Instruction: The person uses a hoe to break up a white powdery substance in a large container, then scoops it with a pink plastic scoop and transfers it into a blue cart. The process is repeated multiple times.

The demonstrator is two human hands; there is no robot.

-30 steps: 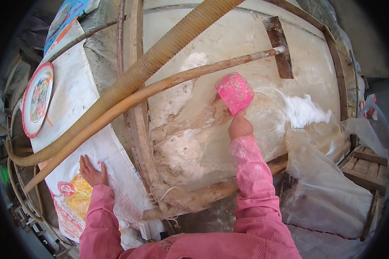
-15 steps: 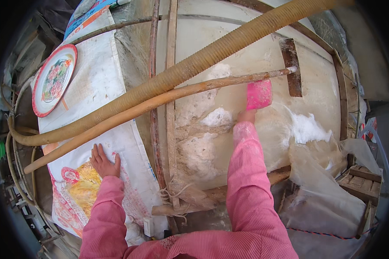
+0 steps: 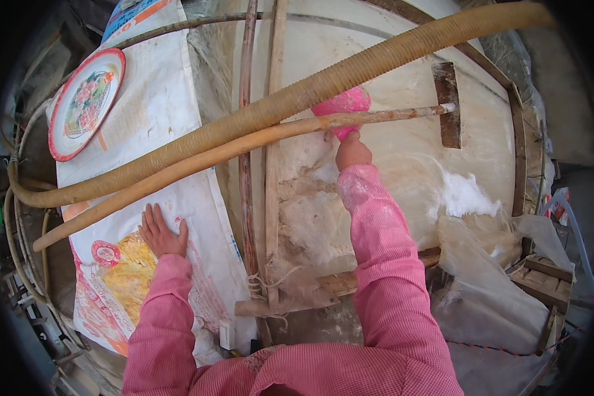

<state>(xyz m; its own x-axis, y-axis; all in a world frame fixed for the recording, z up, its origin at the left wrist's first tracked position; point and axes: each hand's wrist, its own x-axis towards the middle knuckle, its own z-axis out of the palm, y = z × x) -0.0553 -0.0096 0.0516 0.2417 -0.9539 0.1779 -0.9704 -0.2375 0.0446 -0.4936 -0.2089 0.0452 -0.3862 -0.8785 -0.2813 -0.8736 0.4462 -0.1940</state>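
My left hand [image 3: 163, 231] lies flat, fingers spread, on a white woven sack [image 3: 155, 86] with a yellow printed patch. My right hand [image 3: 354, 152] is closed round the handle of a pink plastic scoop [image 3: 342, 102], over a wide, pale, wood-framed trough [image 3: 402, 86]. A wooden-handled rake with a rusty flat blade [image 3: 447, 99] lies across the trough, and its handle hides part of the scoop. Whitish lumpy material [image 3: 307, 224] lies left of my right forearm, and a heap of bright white powder [image 3: 467, 196] lies to its right. What the scoop holds is hidden.
A ribbed tan hose [image 3: 376, 58] runs diagonally above the rake. A red-rimmed enamel tray [image 3: 87, 104] rests on the sacks at far left. Wooden rails [image 3: 274, 165] border the trough's left side. Clear plastic sheeting [image 3: 488, 290] hangs at the near right, beside a wooden crate [image 3: 541, 280].
My right hand has moved the pink scoop left and farther away, partly behind the rake handle. My left hand stays flat on the sack. The view has shifted slightly.
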